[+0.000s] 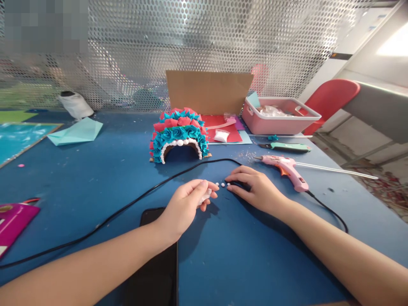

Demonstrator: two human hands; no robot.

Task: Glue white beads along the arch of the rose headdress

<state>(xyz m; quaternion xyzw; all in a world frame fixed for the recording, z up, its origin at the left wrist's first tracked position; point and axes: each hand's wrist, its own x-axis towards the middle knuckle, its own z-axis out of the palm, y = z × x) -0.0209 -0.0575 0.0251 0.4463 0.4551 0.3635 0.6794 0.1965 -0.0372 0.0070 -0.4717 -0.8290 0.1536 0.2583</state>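
My left hand (188, 204) is closed around a small crumpled white thing (205, 196), partly covered by the fingers; it may be a little bag. On the blue table just beyond its fingertips lie a few small white balls (222, 185). My right hand (255, 187) rests on the table beside them, fingers and thumb apart, tips at the nearest ball. Behind the hands stands an arch (180, 134) covered in teal and red folded-paper flowers, with white balls lining its front rim.
A black cable (137, 199) crosses the table. At the right lie a pink glue gun (283, 165), a green utility knife (290, 147) and a pink basket (280, 123). A phone (159, 276) lies under my left forearm. Cardboard (207, 91) stands behind the arch.
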